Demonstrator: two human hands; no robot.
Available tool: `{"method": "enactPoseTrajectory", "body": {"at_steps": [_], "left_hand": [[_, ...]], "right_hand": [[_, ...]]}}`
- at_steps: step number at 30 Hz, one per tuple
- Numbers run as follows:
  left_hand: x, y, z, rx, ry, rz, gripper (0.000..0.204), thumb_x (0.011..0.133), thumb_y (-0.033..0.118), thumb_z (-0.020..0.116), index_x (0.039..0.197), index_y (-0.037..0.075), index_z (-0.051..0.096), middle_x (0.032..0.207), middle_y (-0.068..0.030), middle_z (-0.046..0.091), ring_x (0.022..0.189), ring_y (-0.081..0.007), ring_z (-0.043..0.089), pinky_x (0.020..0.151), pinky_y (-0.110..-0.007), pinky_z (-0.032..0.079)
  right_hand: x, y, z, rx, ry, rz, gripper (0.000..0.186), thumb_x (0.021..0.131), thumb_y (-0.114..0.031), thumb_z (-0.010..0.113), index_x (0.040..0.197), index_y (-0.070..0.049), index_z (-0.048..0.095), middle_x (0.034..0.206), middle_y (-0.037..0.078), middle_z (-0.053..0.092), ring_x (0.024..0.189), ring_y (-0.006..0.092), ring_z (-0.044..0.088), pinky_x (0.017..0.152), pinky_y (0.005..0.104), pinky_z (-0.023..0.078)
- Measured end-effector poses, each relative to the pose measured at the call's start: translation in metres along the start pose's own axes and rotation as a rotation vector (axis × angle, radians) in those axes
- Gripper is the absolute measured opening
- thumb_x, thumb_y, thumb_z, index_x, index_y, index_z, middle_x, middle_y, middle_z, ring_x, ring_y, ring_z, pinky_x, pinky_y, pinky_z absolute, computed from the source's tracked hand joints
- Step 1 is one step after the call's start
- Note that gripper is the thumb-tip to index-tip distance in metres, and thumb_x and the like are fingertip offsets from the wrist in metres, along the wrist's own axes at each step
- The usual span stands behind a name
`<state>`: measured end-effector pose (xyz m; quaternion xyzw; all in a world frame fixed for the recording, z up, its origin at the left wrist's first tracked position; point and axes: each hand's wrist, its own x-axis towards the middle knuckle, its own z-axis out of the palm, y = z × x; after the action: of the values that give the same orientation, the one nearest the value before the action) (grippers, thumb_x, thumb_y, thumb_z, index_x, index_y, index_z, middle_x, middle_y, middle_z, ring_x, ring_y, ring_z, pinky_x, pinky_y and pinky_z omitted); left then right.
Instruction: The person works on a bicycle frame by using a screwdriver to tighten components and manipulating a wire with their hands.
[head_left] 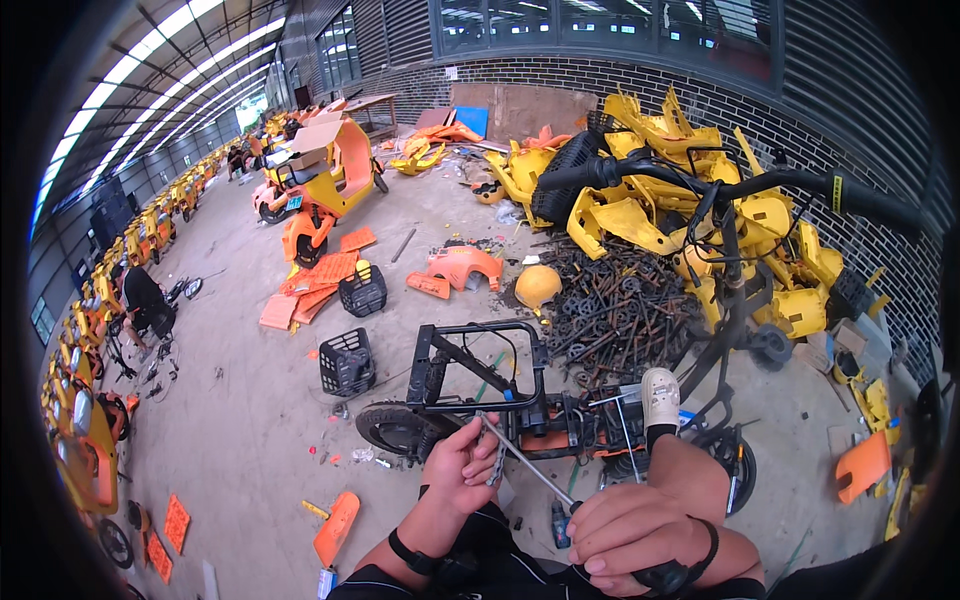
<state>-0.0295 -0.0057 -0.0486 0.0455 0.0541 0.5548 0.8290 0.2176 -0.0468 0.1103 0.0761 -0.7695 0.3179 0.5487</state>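
Note:
My right hand is closed around the handle end of a long-shafted screwdriver; the fist hides most of the handle. The shaft slants up and left to my left hand, whose fingers are bent round near its tip. A small dark metal piece shows at those fingers; I cannot tell its kind. Beyond both hands lies a stripped electric scooter frame with a rear wheel. A thin metal rod tool stands against its middle. My shoe rests at the frame.
Dark metal parts are heaped beyond the frame, beside yellow body panels and a handlebar. Black baskets and orange panels lie on the floor. A yellow-orange scooter stands farther back. Another person crouches at left.

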Motion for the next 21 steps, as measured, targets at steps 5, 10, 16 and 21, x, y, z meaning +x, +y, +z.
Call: {"method": "enactPoseTrajectory", "body": {"at_steps": [5, 10, 16, 21], "left_hand": [[0.005, -0.012, -0.004, 0.012, 0.052, -0.02, 0.032, 0.109, 0.027, 0.042, 0.122, 0.004, 0.059, 0.072, -0.0029, 0.05, 0.043, -0.0072, 0.038, 0.035, -0.019, 0.031], [0.007, -0.024, -0.018, 0.007, 0.094, -0.062, 0.03, 0.107, 0.028, 0.047, 0.12, 0.006, 0.062, 0.07, -0.0021, 0.05, 0.043, -0.0074, 0.038, 0.035, -0.02, 0.03], [0.009, -0.034, -0.024, 0.042, 0.059, -0.016, 0.03, 0.107, 0.03, 0.048, 0.119, 0.006, 0.062, 0.067, -0.0011, 0.048, 0.041, -0.0073, 0.036, 0.034, -0.02, 0.028], [0.026, -0.057, 0.004, 0.074, 0.093, 0.043, 0.032, 0.108, 0.033, 0.045, 0.12, 0.008, 0.062, 0.062, 0.0014, 0.045, 0.037, -0.006, 0.033, 0.032, -0.02, 0.028]], "right_hand": [[-0.016, 0.005, 0.008, -0.04, 0.011, 0.01, 0.024, 0.088, -0.008, 0.073, 0.109, -0.004, 0.063, 0.088, 0.01, 0.067, 0.072, 0.0277, 0.066, 0.07, 0.0424, 0.057], [-0.037, 0.007, 0.02, -0.059, 0.048, -0.022, 0.031, 0.087, -0.012, 0.078, 0.111, -0.005, 0.06, 0.091, 0.009, 0.066, 0.075, 0.026, 0.065, 0.07, 0.041, 0.056], [-0.045, 0.001, 0.027, -0.07, 0.033, -0.019, 0.039, 0.087, -0.012, 0.078, 0.118, -0.007, 0.056, 0.092, 0.007, 0.063, 0.076, 0.025, 0.062, 0.073, 0.043, 0.052], [-0.04, -0.013, 0.007, -0.167, 0.146, -0.009, 0.036, 0.091, -0.019, 0.076, 0.116, -0.01, 0.052, 0.091, 0.006, 0.061, 0.073, 0.0209, 0.061, 0.078, 0.0418, 0.05]]}}
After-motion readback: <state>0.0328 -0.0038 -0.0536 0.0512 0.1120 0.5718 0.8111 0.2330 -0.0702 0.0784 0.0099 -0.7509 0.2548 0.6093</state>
